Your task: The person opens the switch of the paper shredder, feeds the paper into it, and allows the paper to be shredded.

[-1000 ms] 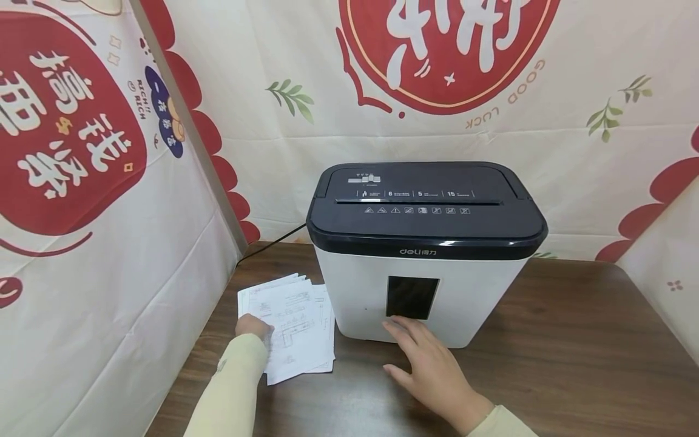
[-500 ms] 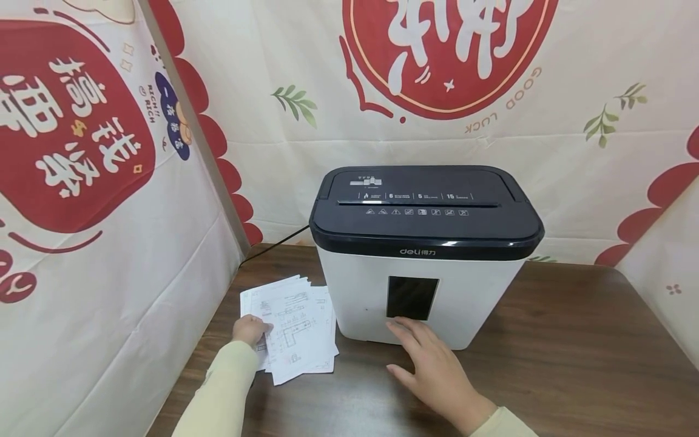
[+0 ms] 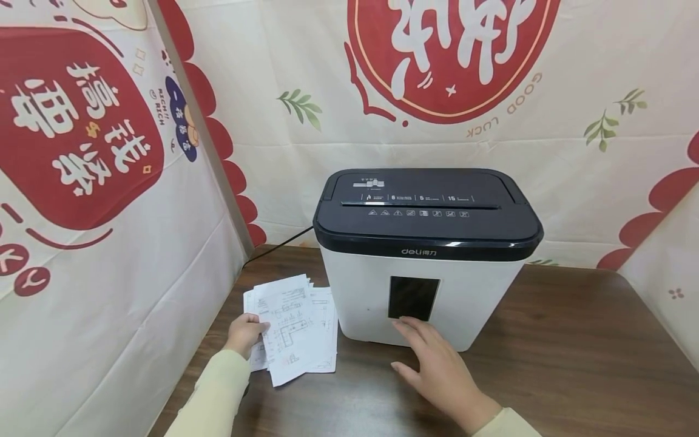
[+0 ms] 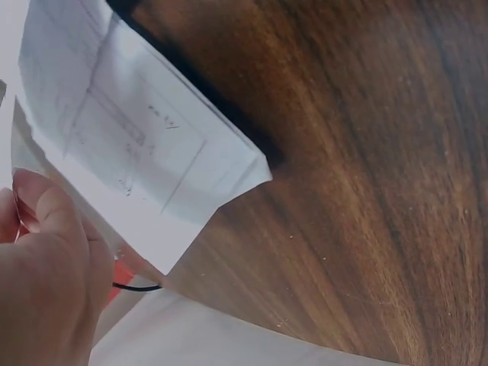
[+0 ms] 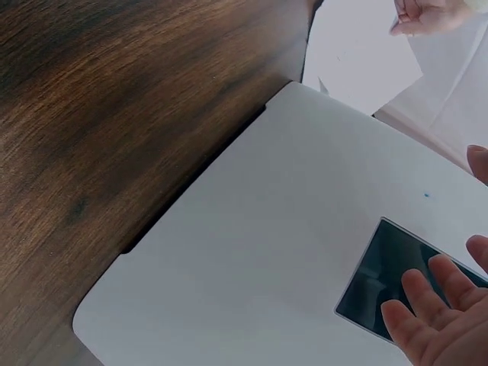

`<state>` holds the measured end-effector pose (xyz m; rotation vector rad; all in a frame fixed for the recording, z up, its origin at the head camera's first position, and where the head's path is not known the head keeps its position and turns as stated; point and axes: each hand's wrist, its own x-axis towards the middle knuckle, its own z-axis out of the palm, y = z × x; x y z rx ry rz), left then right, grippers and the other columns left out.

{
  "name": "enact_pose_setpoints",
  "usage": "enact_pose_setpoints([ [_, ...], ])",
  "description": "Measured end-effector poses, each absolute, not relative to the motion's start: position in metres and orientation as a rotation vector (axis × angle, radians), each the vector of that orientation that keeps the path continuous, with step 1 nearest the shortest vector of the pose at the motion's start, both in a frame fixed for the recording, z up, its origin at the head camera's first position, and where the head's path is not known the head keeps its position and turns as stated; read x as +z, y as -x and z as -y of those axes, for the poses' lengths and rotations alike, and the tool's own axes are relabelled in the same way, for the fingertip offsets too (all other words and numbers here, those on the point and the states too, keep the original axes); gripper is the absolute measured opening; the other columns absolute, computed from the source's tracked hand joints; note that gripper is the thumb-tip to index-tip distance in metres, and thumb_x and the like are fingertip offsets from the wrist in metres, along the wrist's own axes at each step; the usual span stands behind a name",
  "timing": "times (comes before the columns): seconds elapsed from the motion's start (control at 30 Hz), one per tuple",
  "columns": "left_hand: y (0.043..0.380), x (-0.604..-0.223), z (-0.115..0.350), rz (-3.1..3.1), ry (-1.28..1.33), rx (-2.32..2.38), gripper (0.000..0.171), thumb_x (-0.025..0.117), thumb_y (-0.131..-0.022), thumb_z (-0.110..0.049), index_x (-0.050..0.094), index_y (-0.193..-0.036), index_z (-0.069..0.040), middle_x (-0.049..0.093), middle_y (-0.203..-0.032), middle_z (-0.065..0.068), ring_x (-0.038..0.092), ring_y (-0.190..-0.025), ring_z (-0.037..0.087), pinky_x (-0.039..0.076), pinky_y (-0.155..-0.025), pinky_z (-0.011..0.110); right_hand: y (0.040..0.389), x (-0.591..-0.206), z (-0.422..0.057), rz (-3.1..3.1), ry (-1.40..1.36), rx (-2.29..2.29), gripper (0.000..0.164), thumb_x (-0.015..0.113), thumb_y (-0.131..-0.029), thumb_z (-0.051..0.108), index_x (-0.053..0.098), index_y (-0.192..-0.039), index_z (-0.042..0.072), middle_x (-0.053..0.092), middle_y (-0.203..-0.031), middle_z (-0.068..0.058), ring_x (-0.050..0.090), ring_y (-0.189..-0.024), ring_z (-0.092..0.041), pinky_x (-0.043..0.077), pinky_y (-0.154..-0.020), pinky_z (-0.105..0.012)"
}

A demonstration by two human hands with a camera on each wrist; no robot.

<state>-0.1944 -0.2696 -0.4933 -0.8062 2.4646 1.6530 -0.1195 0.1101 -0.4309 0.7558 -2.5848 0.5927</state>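
My left hand (image 3: 244,335) pinches the left edge of a printed sheet of paper (image 3: 292,358), which carries an L-shaped line drawing. In the left wrist view the thumb and finger (image 4: 47,200) meet on a thin paper edge. Beneath and behind that sheet lies a loose stack of papers (image 3: 326,340) on the table. To their right stands a white paper shredder (image 3: 355,291) with a dark lid (image 3: 426,221) and a feed slot across it. My right hand (image 3: 439,376), fingers spread and holding nothing, is in front of the shredder's dark window (image 3: 412,296).
A black cord (image 3: 278,245) runs from behind the shredder to the left edge of the wooden table (image 3: 579,340). Printed cloth walls (image 3: 262,182) close off the back and both sides.
My left hand has shifted slightly left and its pinched sheet has turned a little, drawn apart from the stack. The head view has shifted slightly; the right hand keeps its pose.
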Motion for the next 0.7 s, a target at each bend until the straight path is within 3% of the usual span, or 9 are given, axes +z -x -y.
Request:
enact_pose_setpoints([
  [0.2, 0.181, -0.483, 0.268, -2.448, 0.754, 1.730, 0.015, 0.057, -0.093, -0.004, 0.052, -0.104, 0.006, 0.054, -0.106, 0.019, 0.057, -0.090, 0.024, 0.050, -0.080, 0.036, 0.118, -0.427, -0.111, 2.587, -0.726, 0.668, 0.068, 0.085, -0.072, 0.025, 0.057, -0.131, 0.007, 0.058, -0.128, -0.007, 0.057, -0.117, -0.024, 0.050, -0.091, -0.041],
  [0.5, 0.159, -0.466, 0.265, -2.405, 0.696, 1.863, 0.017, 0.059, -0.093, -0.003, 0.051, -0.104, 0.007, 0.056, -0.088, 0.009, 0.055, -0.078, 0.017, 0.048, -0.075, 0.030, 0.115, -0.418, -0.108, 2.648, -0.682, 0.888, 0.065, 0.083, -0.076, 0.021, 0.055, -0.133, 0.008, 0.058, -0.129, -0.005, 0.056, -0.119, -0.025, 0.048, -0.094, -0.043],
  [0.7, 0.143, -0.457, 0.264, -2.353, 0.625, 1.960, 0.019, 0.061, -0.091, -0.003, 0.050, -0.104, 0.006, 0.060, -0.086, 0.006, 0.057, -0.077, 0.014, 0.048, -0.073, 0.028, 0.115, -0.413, -0.106, 2.719, -0.624, 1.037, 0.064, 0.080, -0.079, 0.020, 0.053, -0.136, 0.008, 0.055, -0.134, -0.004, 0.053, -0.124, -0.025, 0.046, -0.098, -0.045],
])
